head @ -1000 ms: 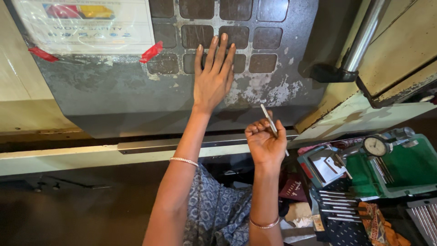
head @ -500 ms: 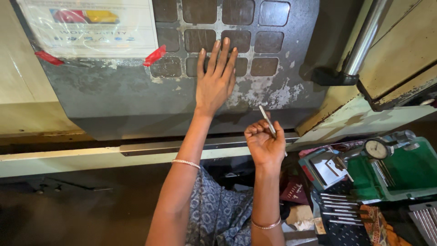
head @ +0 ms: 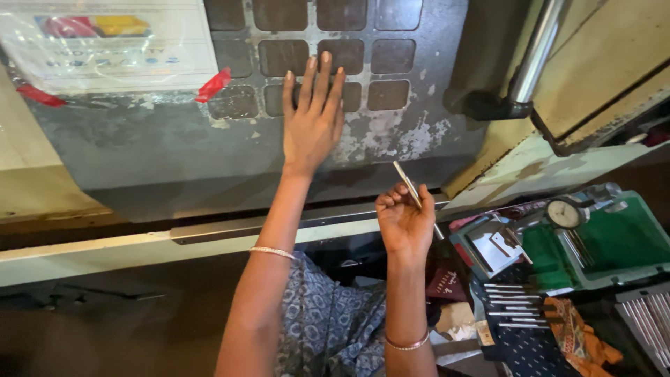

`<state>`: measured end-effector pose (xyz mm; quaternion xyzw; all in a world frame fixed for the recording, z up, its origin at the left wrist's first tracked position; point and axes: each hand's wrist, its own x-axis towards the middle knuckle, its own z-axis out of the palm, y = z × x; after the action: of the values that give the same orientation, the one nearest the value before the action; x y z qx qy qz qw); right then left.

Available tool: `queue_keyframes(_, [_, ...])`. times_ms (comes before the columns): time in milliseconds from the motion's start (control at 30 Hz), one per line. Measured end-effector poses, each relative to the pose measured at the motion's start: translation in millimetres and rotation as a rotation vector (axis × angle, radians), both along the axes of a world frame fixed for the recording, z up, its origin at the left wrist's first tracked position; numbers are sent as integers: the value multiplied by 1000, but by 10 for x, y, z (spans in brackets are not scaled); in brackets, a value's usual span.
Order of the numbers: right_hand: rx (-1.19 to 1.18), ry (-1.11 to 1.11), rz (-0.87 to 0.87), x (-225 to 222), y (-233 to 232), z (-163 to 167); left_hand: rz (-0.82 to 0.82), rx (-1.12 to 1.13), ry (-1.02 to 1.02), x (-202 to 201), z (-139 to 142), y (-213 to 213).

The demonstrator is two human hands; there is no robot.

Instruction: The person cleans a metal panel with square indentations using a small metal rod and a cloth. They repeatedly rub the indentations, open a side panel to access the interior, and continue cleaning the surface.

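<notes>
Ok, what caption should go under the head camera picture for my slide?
Left hand pressing fingers on a worn grey keypad panel while the right hand holds a thin metal rod beside a green tool tray.

dim workshop, worn cream ledge [head: 105,255]

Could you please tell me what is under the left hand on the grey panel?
The left hand lies flat on the keypad of dark square keys, fingertips on the middle rows. The keys beneath the fingers and palm are covered.
</notes>
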<state>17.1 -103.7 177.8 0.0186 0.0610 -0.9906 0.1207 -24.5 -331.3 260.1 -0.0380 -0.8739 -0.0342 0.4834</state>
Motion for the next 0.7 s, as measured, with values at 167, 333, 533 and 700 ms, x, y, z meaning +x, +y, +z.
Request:
queue_keyframes(167, [-20, -18, -89, -18, 208, 9, 34, -34, 29, -16, -12, 30])
queue_keyframes(333, [-40, -11, -88, 27, 336, 65, 12, -19, 5, -27, -23, 57])
queue_keyframes(533, [-18, -2, -123, 74, 357, 92, 20, -31, 0, -24, -29, 85])
queue_keyframes(700, [-25, 3, -81, 79, 357, 88, 26, -34, 11, -37, -37, 98])
